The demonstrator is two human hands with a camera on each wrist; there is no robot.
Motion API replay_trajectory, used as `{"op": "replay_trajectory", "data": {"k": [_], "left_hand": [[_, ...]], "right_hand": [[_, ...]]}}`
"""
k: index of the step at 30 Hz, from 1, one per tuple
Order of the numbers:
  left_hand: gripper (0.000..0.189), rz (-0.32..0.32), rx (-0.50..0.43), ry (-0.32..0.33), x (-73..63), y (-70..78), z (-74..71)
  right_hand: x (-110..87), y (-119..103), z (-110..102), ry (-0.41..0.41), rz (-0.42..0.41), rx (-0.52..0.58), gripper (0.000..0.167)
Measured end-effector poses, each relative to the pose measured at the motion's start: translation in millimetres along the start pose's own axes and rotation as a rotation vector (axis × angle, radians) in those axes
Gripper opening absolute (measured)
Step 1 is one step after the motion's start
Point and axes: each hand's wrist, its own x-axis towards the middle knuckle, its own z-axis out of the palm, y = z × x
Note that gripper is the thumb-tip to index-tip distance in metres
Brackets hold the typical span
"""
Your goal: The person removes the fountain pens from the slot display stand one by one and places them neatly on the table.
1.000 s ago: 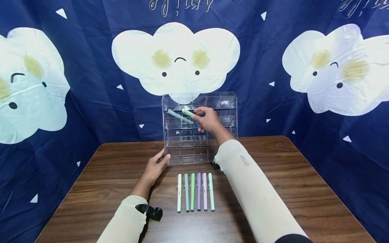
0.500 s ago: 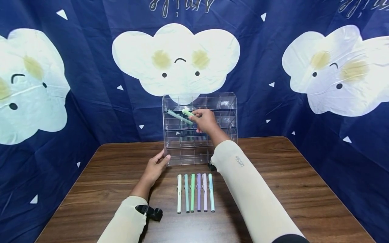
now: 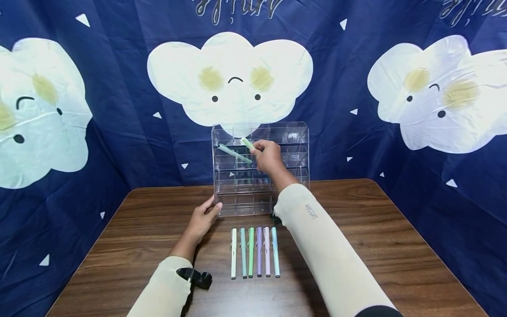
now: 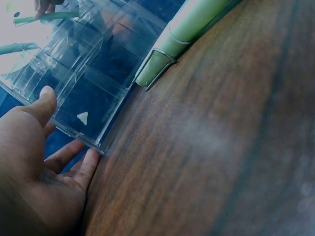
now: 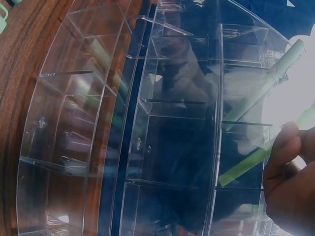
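Note:
A clear acrylic rack with tiered compartments stands upright on the table. My left hand holds its lower left edge, thumb in front and fingers along the side, as the left wrist view shows. My right hand pinches a light green pen near its upper part. In the right wrist view the pen slants, its lower end inside a compartment of the second tier from the top. Beside it a grey-green pen leans in a compartment of that same tier.
Several capped pens lie side by side on the wooden table in front of the rack, in white, green, purple, pink and blue shades. A dark blue cloth with cloud prints hangs behind the rack.
My right hand has tipped the light green pen more upright and shifted its cap end slightly right and up. The left hand keeps its hold on the rack.

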Motion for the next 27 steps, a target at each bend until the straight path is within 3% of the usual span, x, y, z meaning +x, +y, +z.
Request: {"op": "replay_trajectory", "data": {"k": [9, 21, 27], "left_hand": [[0.064, 0.005, 0.000, -0.006, -0.6, -0.9, 0.2], [0.064, -0.004, -0.004, -0.006, -0.2, 0.6, -1.1], [0.064, -0.008, 0.002, -0.011, -0.9, 0.8, -1.2]], "right_hand": [[-1.1, -5.3, -5.5, 0.047, -0.039, 0.089, 0.014], [-1.3, -15.0, -17.2, 0.082, -0.096, 0.103, 0.012], [-1.9, -17.9, -22.5, 0.140, -0.184, 0.174, 0.014]]}}
